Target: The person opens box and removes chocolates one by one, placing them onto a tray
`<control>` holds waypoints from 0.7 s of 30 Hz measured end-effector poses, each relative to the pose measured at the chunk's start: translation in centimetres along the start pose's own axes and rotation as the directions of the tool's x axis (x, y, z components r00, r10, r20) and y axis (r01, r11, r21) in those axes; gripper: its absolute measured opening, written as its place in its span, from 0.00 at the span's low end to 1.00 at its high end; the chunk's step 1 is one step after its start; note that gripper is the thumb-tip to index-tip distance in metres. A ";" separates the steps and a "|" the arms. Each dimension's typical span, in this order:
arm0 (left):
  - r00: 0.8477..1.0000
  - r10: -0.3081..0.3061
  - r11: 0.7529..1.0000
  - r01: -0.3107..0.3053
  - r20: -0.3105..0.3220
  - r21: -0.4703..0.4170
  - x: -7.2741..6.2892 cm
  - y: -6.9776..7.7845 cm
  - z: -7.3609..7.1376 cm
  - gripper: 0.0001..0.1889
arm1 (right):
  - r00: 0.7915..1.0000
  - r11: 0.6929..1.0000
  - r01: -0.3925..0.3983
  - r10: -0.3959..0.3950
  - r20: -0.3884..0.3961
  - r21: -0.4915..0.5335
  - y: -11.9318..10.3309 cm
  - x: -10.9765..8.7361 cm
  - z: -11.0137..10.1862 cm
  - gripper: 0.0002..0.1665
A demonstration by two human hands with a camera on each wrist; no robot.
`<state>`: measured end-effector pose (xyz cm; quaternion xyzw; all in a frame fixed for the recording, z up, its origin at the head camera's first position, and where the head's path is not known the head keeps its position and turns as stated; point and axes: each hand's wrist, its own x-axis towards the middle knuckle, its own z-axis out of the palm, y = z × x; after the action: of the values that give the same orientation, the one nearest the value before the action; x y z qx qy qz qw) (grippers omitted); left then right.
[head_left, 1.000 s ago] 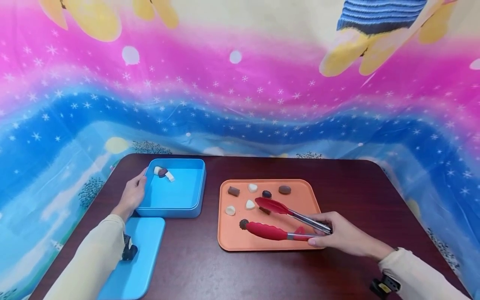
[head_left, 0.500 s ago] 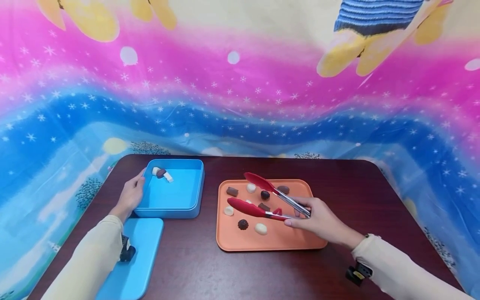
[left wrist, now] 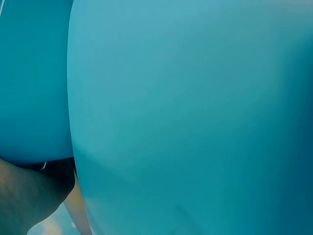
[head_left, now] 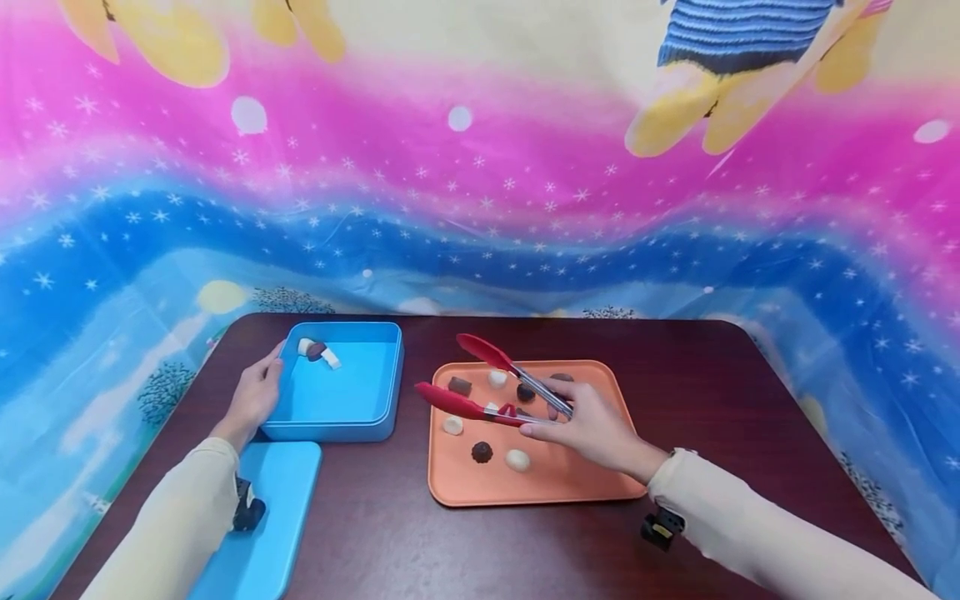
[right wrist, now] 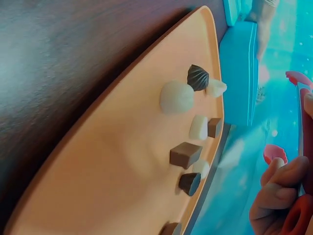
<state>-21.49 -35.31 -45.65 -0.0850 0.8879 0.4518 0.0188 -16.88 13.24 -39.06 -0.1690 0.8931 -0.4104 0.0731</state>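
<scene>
My left hand (head_left: pixel 253 396) holds the left wall of a blue box (head_left: pixel 330 432), with the thumb at its rim. Inside, at the far left corner, lie two white pieces and a brown chocolate (head_left: pixel 316 351). My right hand (head_left: pixel 592 425) grips red-tipped metal tongs (head_left: pixel 453 402) above the orange tray (head_left: pixel 570 485). The tong tips are spread apart, nothing between them, and point toward the box. On the tray rest a dark fluted chocolate (head_left: pixel 482 452), a white oval chocolate (head_left: pixel 517 460), a brown block chocolate (head_left: pixel 460 386) and several others, some partly hidden by tongs and hand.
A flat blue lid (head_left: pixel 277 508) lies on the dark wooden table (head_left: pixel 405 533) in front of the box, under my left forearm. A strip of table separates box and tray. A patterned cloth (head_left: pixel 480 192) hangs behind the table.
My right hand has moved left and away from me with the spread tongs, off the near side of the tray. The dark fluted chocolate stays on the tray. My left hand keeps its hold.
</scene>
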 end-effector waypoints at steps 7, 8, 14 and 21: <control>1.000 0.009 1.000 -0.009 0.001 -0.012 -0.2 0.0 -0.1 0.30 | 0.999 0.999 -0.032 0.032 -0.002 -0.005 -1.1 1.1 1.1 0.26; 1.000 0.010 1.000 -0.010 0.002 -0.010 -0.2 0.0 -0.2 0.30 | 1.000 1.000 -0.028 0.028 0.005 0.004 -1.2 1.3 1.3 0.26; 1.000 0.013 1.000 -0.013 -0.010 0.003 -0.1 0.0 -0.2 0.30 | 0.999 0.999 -0.029 0.027 0.043 0.042 -2.0 2.2 2.3 0.32; 1.000 0.016 1.000 -0.017 -0.005 -0.009 0.3 -0.1 -0.1 0.30 | 0.998 0.999 -0.026 0.023 0.055 0.037 -2.8 3.3 3.6 0.33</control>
<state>-21.72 -35.44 -45.71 -0.0789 0.8865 0.4557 0.0124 -18.31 7.74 -39.26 -0.1676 0.8848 -0.4217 0.1055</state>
